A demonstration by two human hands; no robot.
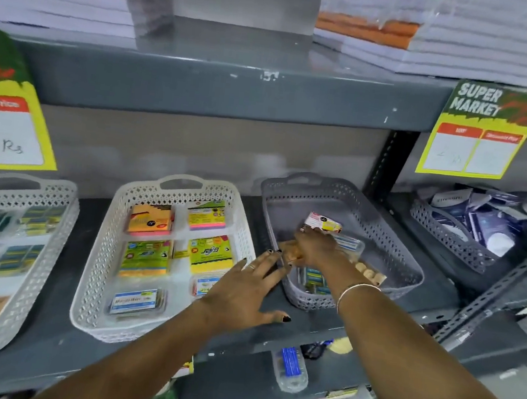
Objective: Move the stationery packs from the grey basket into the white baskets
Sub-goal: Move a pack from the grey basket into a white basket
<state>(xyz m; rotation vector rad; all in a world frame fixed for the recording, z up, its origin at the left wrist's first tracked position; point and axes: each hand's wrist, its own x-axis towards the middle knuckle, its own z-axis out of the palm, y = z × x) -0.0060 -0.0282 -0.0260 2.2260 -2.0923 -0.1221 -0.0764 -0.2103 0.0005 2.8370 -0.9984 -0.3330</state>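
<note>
Emptying the grey basket [390,245], shelf level.
Our right hand [317,249] closes round a tan pack [292,252]; left hand [246,290], fingers spread wide, steadies the rim for lifting.

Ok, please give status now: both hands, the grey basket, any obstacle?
Right hand inside grey basket, on packs; grip unclear. Left hand open at its near rim. Middle white basket part full. No obstacle.

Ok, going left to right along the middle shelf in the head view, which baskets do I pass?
White basket at the left edge → white basket of sticky-note packs → grey basket where both hands are working → grey basket of dark packs at far right.
</note>
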